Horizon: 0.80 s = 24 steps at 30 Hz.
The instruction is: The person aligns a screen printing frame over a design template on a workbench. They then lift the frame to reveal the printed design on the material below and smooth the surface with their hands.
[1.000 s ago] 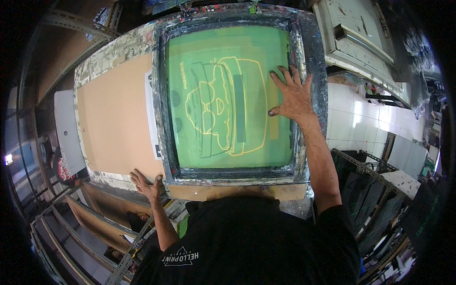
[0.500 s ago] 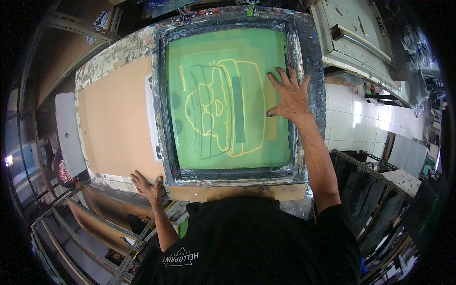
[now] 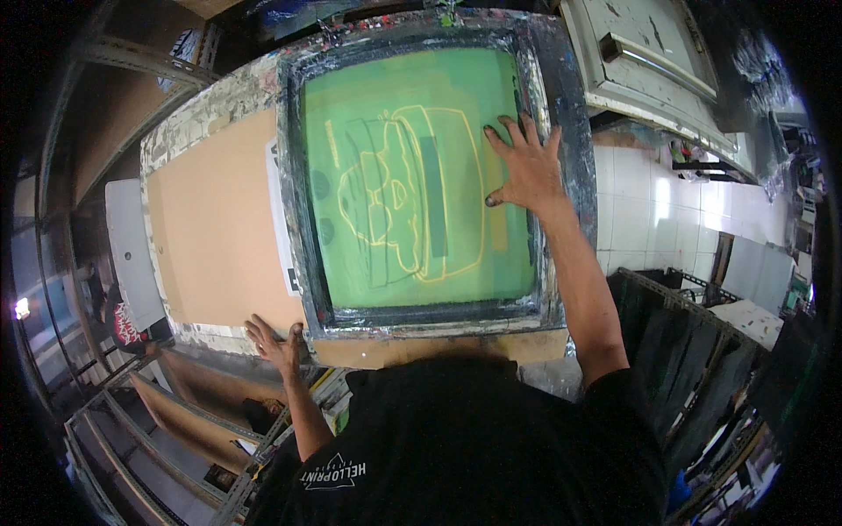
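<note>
A screen-printing screen with green mesh and a dark, ink-stained frame lies on the worktable. Yellowish outlines of a drawing show in the mesh, with a darker outline offset beneath. My right hand rests with spread fingers over the mesh's right side and the frame's inner edge; its fingertips are stained dark. My left hand is at the table's near edge, left of the frame's near left corner, fingers apart and nothing in it. Next to the screen lies a tan board, and a white printed sheet shows partly between them.
Clamps sit at the screen's far edge. A pale metal cabinet with a long handle stands at the far right. Slotted-metal racks hold dark panels on the right; wooden shelves stand at the lower left.
The whole view has shifted slightly with my head. Both hands keep about the same places on the screen and at the table edge.
</note>
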Each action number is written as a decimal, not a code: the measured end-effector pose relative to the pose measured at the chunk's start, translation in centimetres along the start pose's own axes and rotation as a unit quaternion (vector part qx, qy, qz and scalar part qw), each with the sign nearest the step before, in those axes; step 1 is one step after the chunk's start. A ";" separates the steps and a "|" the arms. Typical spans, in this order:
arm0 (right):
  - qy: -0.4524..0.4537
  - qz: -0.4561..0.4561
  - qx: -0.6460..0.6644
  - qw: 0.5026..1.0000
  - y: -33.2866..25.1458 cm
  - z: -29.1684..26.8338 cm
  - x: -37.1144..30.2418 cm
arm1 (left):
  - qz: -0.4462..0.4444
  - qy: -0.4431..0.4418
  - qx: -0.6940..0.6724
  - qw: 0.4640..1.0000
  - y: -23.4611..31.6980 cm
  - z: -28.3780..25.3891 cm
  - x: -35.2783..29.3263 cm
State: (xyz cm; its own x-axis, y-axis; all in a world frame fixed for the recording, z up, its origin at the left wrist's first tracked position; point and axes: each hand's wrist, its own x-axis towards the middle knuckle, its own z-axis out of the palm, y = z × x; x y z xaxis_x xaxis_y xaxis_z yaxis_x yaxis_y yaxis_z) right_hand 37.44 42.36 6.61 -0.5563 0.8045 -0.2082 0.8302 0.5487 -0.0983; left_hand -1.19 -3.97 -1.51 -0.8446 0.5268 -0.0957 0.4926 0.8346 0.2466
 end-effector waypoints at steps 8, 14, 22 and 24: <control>-0.016 -0.005 -0.004 1.000 0.1 0.0 -0.1 | -0.001 0.000 0.010 1.000 -0.4 0.0 0.0; -0.044 0.008 -0.021 0.999 -0.1 -0.2 0.1 | -0.005 -0.001 0.007 1.000 -0.8 0.2 0.1; -0.041 0.004 -0.028 0.999 -0.2 -0.7 -0.4 | -0.006 0.005 -0.003 1.000 -0.4 0.2 0.2; 0.011 -0.023 -0.039 0.999 -0.1 -0.2 -1.6 | -0.004 0.004 -0.007 1.000 -0.2 0.2 0.3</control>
State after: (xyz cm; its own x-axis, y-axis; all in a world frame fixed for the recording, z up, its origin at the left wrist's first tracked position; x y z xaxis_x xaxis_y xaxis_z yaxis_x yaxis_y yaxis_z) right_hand 38.26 41.03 7.11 -0.5948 0.7824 -0.1845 0.7992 0.6003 -0.0305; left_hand -1.49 -3.98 -1.81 -0.8500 0.5192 -0.0891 0.4836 0.8362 0.2587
